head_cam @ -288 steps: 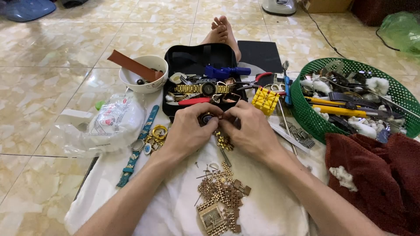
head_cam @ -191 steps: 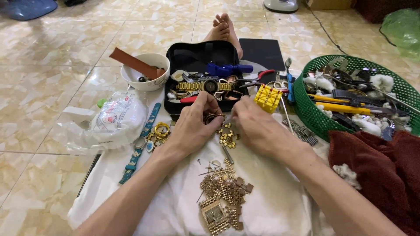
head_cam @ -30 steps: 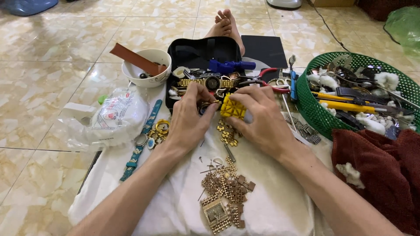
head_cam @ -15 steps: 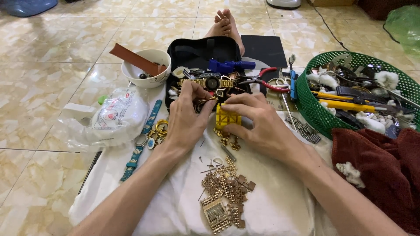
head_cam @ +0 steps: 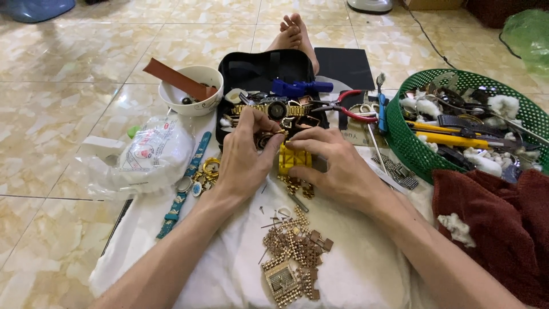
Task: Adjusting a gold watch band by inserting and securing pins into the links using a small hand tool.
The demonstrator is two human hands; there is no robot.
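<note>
The person sits on the floor with a white cloth (head_cam: 354,269) spread in front. The right hand (head_cam: 334,166) rests flat over a small yellow block (head_cam: 293,160), a ribbed plastic holder, with fingers curled around its right side and thumb pressing its top edge. A gold watch band (head_cam: 297,186) runs out from under the block toward the person. The left hand (head_cam: 246,157) is pinched shut, thumb and forefinger closed on something small and round at the block's upper left corner; what it is cannot be told.

Handling, as a judgement: the block looks rigid and light, so it will slide on the cloth unless held down. Grip it by the two long sides, not the slotted top. The band is jointed metal: limp along its length, stiff across it, smooth enough to slip. Hold it by the edges of the links, close to the block.

Loose gold links (head_cam: 297,246) and thin pins lie scattered on the cloth beside a square gold watch (head_cam: 280,280). These are tiny and easily lost.

Beyond the hands stands an open black case (head_cam: 257,63) of parts, a white bowl (head_cam: 189,91) to its left, and a green basket (head_cam: 412,149) of tools to the right.
</note>
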